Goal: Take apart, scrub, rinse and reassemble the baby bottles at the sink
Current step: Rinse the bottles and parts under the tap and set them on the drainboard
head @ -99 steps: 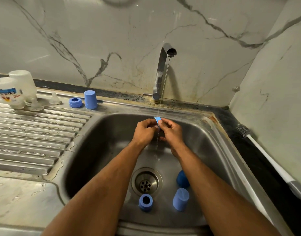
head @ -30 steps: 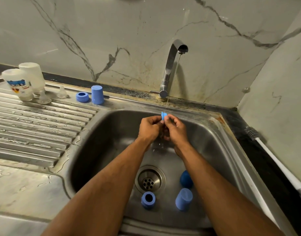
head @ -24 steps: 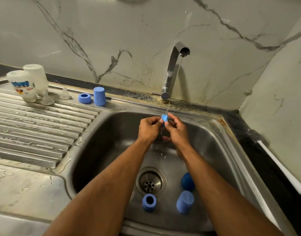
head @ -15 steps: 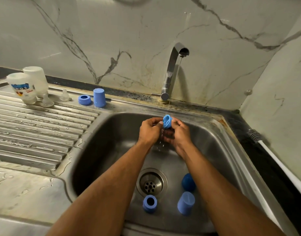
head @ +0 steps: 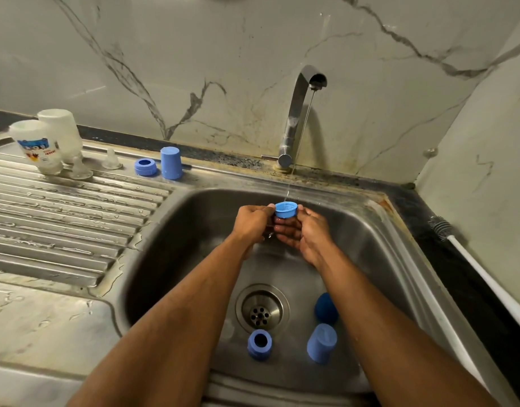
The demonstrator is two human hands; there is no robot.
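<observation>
Ring: a blue screw ring (head: 285, 209) sits between both hands over the sink basin (head: 194, 230), open side up, directly under the thin water stream (head: 299, 142) from the tap (head: 297, 113).
Change: half a second ago the ring was tipped on edge with its opening facing the camera; now it is level with the rim up, and the stream falls into it.
Left hand: the left hand (head: 252, 223) pinches the ring's 9 o'clock side with curled fingers and thumb.
Right hand: the right hand (head: 305, 230) holds the 3 o'clock side, fingers curled beneath it, wet.
Basin floor: at 6 o'clock from the hands lies the drain (head: 262, 311); a second blue ring (head: 259, 345) lies just below it, a blue cap (head: 321, 343) at 4 o'clock of the drain, and a darker blue piece (head: 326, 308) at 3 o'clock, partly hidden by the right forearm.
Drainboard: at 10 o'clock, a blue ring (head: 145, 166) and an upright blue cap (head: 171, 163) stand side by side; further at 9 o'clock, two clear teats (head: 111, 160) and two upturned bottles (head: 39, 146).
Counter: a bottle brush (head: 473, 265) lies along the wall at 3 o'clock.
</observation>
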